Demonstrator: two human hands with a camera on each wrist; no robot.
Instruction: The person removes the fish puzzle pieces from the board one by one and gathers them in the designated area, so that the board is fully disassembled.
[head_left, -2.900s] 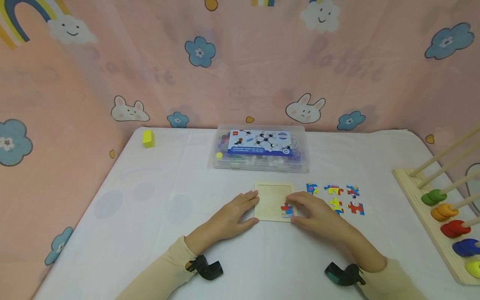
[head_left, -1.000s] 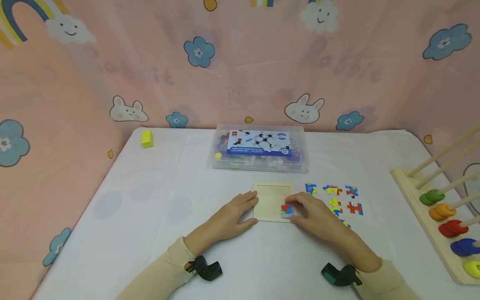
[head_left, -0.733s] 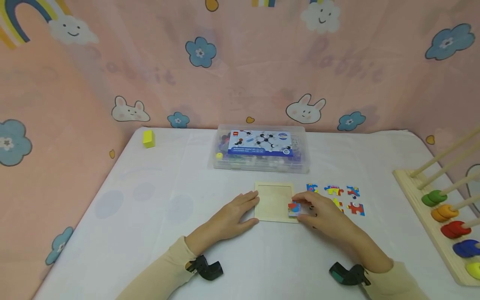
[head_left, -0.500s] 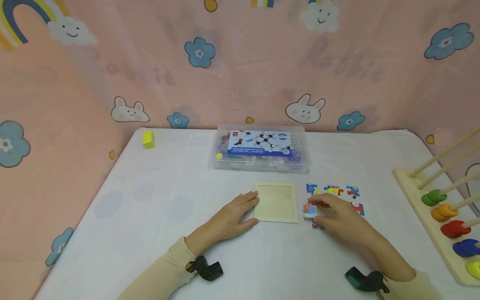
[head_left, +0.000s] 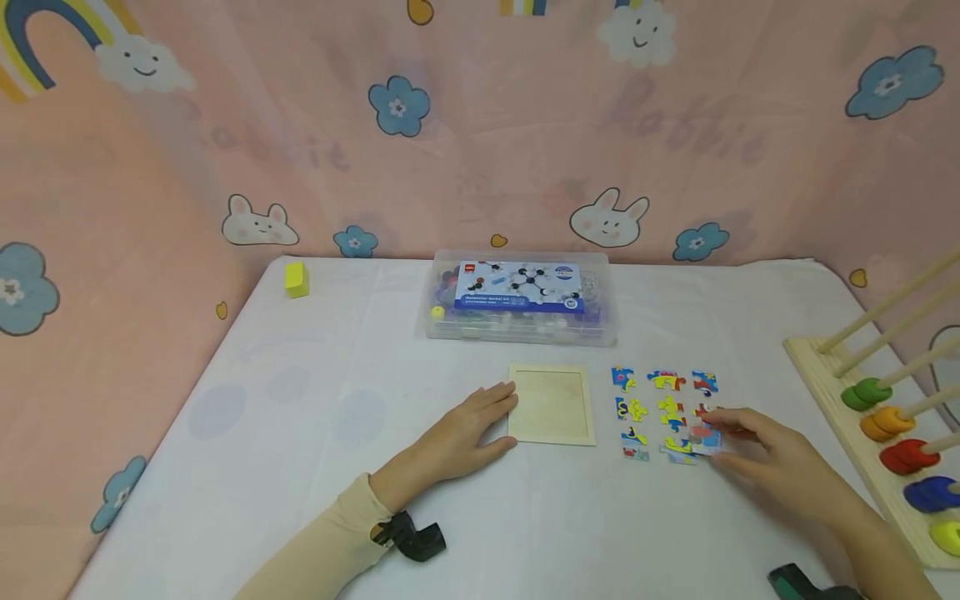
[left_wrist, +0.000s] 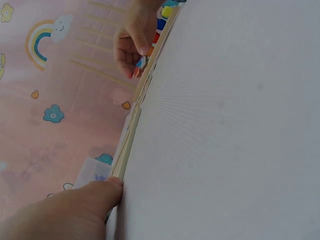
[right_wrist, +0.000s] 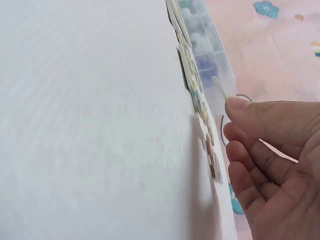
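Note:
A jigsaw piece (head_left: pixel 705 438) in red and pale blue is pinched by my right hand (head_left: pixel 787 471), between thumb and fingers, over the right side of the loose pieces. It shows edge-on as a thin strip in the right wrist view and is clear of the table there. My left hand (head_left: pixel 467 429) lies with fairly straight fingers against the left edge of a shallow wooden puzzle tray (head_left: pixel 551 404), whose recess is bare. Several other jigsaw pieces (head_left: pixel 671 412) lie in rough rows right of the tray; the held piece overlaps a few of them in the head view.
A clear plastic case (head_left: pixel 521 325) with a molecular model kit label stands behind the tray. On the right is a wooden peg rack (head_left: pixel 847 433) with coloured rings. A yellow block (head_left: pixel 297 279) sits at the back left, before a pink patterned cloth (head_left: pixel 487 125).
My right hand has lifted the jigsaw piece from the tray's lower right corner and carried it right, over the loose pieces. The left hand has stayed at the tray's edge.

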